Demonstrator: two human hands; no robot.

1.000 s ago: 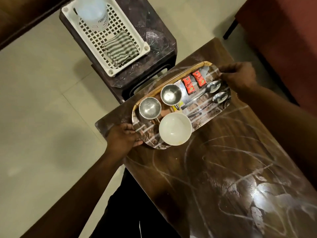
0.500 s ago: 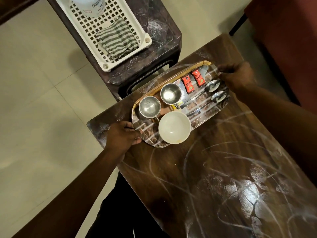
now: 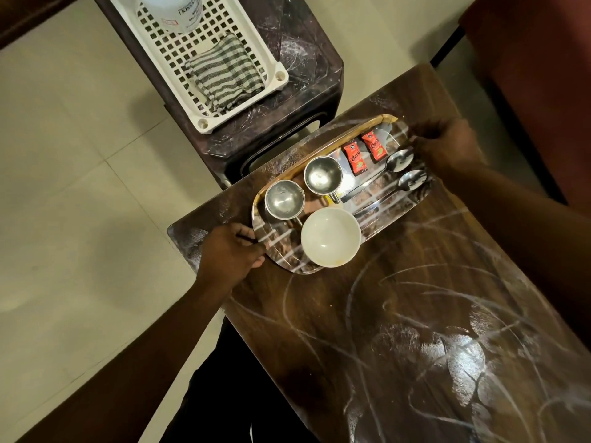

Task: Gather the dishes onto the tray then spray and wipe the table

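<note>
A shiny steel tray [image 3: 380, 215] with a wooden rim sits at the far left corner of the dark wooden table [image 3: 415, 330]. On it stand a white bowl [image 3: 331, 237], two steel cups [image 3: 284, 199] [image 3: 323, 175], two spoons [image 3: 399, 161] and two red sachets [image 3: 355, 156]. My left hand [image 3: 230, 251] grips the tray's near-left end. My right hand [image 3: 447, 145] grips its far-right end. White smears cover the table top.
A dark stool [image 3: 287, 100] beyond the table carries a white perforated basket [image 3: 204, 123] holding a striped cloth [image 3: 224, 76] and a clear spray bottle [image 3: 179, 11]. A reddish seat [image 3: 543, 75] stands at the right. Pale floor tiles lie to the left.
Both hands stay on the tray's ends. The view has shifted slightly, so the tray and stool sit a little lower in frame; the tray itself shows no clear move on the table.
</note>
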